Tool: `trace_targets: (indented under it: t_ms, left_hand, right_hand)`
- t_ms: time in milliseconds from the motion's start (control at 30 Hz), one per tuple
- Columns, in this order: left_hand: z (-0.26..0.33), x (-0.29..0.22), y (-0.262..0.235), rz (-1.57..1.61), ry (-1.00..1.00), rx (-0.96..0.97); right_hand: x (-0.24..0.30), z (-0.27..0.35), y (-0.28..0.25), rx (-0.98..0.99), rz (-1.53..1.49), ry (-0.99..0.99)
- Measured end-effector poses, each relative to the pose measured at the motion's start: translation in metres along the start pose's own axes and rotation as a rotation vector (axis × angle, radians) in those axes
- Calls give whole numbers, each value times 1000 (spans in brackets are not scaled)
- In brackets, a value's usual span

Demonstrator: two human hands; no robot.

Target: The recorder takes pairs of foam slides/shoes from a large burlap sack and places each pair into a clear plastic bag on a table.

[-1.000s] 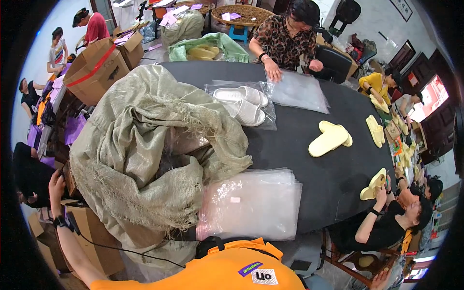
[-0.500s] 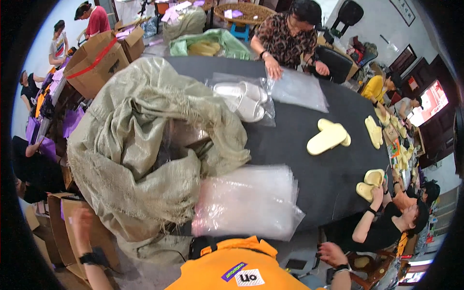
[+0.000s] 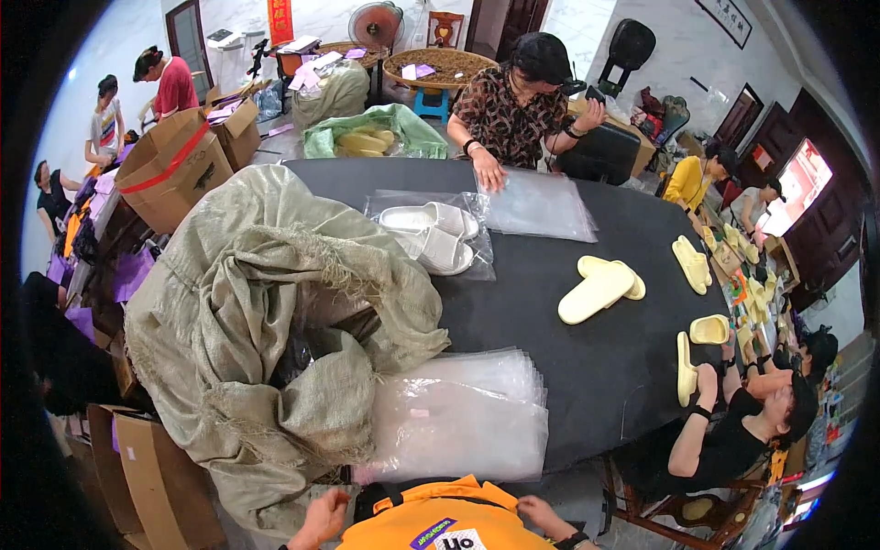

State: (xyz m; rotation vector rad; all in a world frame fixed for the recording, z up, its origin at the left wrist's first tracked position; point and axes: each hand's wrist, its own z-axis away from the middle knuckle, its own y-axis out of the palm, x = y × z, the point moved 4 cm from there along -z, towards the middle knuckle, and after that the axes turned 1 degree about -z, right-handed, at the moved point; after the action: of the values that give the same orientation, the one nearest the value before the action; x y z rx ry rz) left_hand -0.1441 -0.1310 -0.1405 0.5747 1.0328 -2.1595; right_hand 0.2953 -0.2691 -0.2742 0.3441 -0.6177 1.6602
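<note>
My left hand (image 3: 324, 515) is at the lower edge, left of my orange shirt (image 3: 431, 515). Its fingers look loosely bent, with nothing visible in them. On the shirt's other side is my right hand (image 3: 544, 516), its fingers pointing toward the cloth and apparently empty. Whether they touch the cloth is unclear. Just ahead on the dark table (image 3: 513, 316) lies a stack of clear plastic bags (image 3: 458, 417). A large grey-green woven sack (image 3: 238, 302) slumps open at the left, its inside mostly hidden.
White slippers (image 3: 440, 236) rest on clear bags near the far side. A person opposite touches another bag stack (image 3: 541, 206). Yellow slippers (image 3: 596, 291) lie at the right, where a seated person handles another pair (image 3: 687, 367). Cardboard boxes (image 3: 160, 477) stand at the lower left.
Both my hands have moved inward toward my shirt. My view has tipped up, showing more of the room. The person opposite has raised one hand; the seated person has moved the yellow slippers apart.
</note>
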Motion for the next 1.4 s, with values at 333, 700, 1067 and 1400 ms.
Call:
trace_targets:
  t_ms: [333, 700, 1067, 1400]
  left_hand:
    - [-13, 107, 46, -8, -106, 84]
    - [-46, 36, 14, -117, 34, 177]
    - [-52, 60, 24, -149, 73, 274]
    - [-50, 35, 20, -162, 117, 335]
  right_hand:
    - [-67, -12, 21, 209, -136, 176]
    - [-55, -11, 40, 338, -59, 87]
    - [-45, 11, 44, 525, 99, 69]
    - [-12, 24, 36, 700, 262, 31]
